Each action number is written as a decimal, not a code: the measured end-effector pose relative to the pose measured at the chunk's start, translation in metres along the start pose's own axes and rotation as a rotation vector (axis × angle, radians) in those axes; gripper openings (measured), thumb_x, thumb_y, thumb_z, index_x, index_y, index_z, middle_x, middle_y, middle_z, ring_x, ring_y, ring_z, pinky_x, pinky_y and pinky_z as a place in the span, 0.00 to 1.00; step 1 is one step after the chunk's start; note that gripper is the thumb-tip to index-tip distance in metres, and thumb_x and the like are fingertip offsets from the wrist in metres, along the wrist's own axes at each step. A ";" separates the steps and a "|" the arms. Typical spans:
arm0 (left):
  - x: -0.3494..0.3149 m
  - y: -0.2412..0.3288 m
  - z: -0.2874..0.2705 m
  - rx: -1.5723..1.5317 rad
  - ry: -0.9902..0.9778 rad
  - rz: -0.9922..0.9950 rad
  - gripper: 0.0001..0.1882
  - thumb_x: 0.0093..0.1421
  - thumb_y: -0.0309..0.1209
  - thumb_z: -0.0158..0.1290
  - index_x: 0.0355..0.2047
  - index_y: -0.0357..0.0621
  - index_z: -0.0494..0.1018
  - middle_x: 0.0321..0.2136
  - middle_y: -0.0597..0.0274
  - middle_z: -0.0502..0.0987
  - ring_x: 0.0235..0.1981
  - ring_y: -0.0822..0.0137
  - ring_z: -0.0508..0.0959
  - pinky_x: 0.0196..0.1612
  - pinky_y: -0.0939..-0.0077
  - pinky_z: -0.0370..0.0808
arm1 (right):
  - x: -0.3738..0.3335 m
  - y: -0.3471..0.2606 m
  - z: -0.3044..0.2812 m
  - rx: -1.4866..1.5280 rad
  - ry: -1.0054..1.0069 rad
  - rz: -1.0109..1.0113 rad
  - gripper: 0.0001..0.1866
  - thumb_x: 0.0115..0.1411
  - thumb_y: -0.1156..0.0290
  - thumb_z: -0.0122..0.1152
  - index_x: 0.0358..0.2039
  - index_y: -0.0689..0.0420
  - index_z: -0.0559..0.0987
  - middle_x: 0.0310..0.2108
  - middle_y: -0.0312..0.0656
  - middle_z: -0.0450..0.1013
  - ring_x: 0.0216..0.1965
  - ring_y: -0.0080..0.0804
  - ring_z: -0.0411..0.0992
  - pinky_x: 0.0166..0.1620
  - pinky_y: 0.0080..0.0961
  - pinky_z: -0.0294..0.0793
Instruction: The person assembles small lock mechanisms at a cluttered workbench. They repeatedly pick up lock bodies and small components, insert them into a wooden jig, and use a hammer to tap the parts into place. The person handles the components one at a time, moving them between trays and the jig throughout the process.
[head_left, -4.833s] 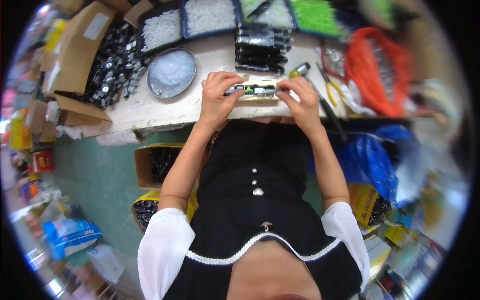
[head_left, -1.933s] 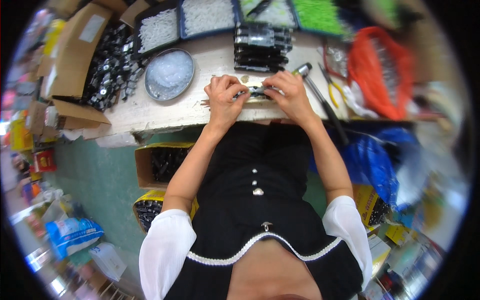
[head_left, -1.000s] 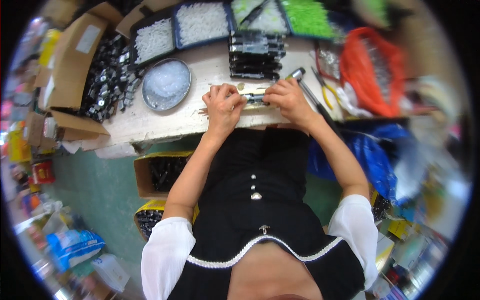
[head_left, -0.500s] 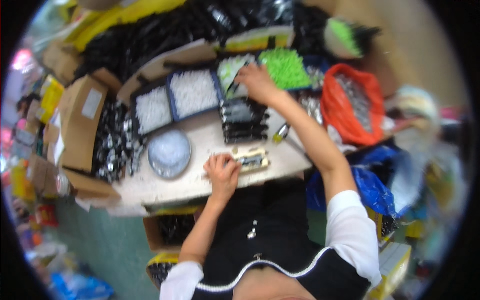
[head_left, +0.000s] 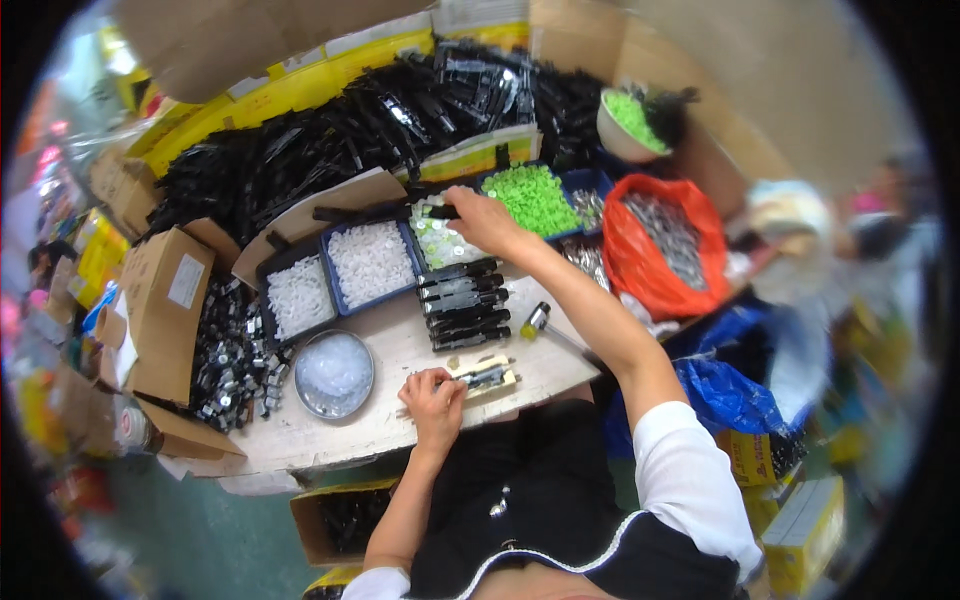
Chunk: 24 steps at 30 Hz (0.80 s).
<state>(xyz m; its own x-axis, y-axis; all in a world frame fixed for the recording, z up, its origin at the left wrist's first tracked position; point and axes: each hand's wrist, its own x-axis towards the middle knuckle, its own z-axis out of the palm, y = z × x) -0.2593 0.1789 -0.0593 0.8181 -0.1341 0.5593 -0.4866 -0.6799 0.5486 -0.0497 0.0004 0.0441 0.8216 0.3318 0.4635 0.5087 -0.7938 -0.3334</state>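
Note:
My left hand (head_left: 433,400) is at the table's front edge, its curled fingers closed on the left end of a small cream block (head_left: 508,377). A dark and silvery part (head_left: 483,378) lies in that block. My right arm reaches across the table, and my right hand (head_left: 482,220) is over a tray of pale white-green pieces (head_left: 440,243). Its fingers bend down and together at a dark piece by the fingertips; what they pinch, if anything, is hidden. Below that tray lies a stack of black clip-like parts (head_left: 465,308). Right of the stack is a screwdriver with a yellow-and-black handle (head_left: 536,320).
Left of my right hand stand trays of white pieces (head_left: 372,260), with a round bowl (head_left: 335,374) nearer me. A tray of green pieces (head_left: 530,200) and a red bag of metal parts (head_left: 668,245) are rightward. Black parts (head_left: 390,120) heap behind; a cardboard box (head_left: 165,310) stands left.
The whole view has shifted and become sharper. My right hand stays over the pale-piece tray, now at its upper edge; the dark item under its fingers has changed place. My left hand remains at the block.

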 end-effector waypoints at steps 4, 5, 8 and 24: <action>0.001 0.001 -0.001 0.011 -0.007 0.004 0.05 0.43 0.26 0.59 0.22 0.50 0.74 0.29 0.68 0.71 0.37 0.64 0.68 0.43 0.67 0.57 | -0.029 0.001 -0.015 0.178 -0.030 0.114 0.16 0.58 0.64 0.53 0.44 0.58 0.69 0.41 0.51 0.70 0.43 0.51 0.67 0.44 0.39 0.67; -0.001 0.001 -0.001 0.012 -0.002 0.007 0.05 0.43 0.26 0.59 0.21 0.50 0.74 0.29 0.68 0.71 0.37 0.64 0.68 0.43 0.67 0.57 | -0.040 0.000 -0.018 0.193 -0.057 0.128 0.17 0.59 0.62 0.51 0.45 0.57 0.69 0.42 0.51 0.70 0.44 0.51 0.67 0.45 0.39 0.66; -0.004 -0.002 0.002 0.038 0.010 0.005 0.05 0.43 0.27 0.59 0.21 0.49 0.74 0.29 0.67 0.71 0.37 0.63 0.68 0.43 0.67 0.57 | -0.078 -0.020 -0.034 0.247 -0.080 0.137 0.19 0.64 0.56 0.41 0.49 0.54 0.68 0.42 0.50 0.69 0.44 0.49 0.67 0.45 0.37 0.66; -0.017 -0.013 -0.018 -0.215 0.077 -0.129 0.24 0.43 0.29 0.61 0.44 0.46 0.72 0.40 0.60 0.69 0.44 0.61 0.66 0.47 0.68 0.57 | -0.190 -0.082 -0.002 0.159 -0.082 -0.059 0.16 0.47 0.67 0.64 0.37 0.59 0.76 0.36 0.40 0.70 0.42 0.38 0.66 0.42 0.33 0.58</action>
<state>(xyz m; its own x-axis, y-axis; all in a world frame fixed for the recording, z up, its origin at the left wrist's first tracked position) -0.2724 0.2035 -0.0646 0.8561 0.0045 0.5168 -0.4402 -0.5176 0.7337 -0.2480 0.0018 -0.0150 0.8042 0.4206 0.4200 0.5853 -0.6836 -0.4360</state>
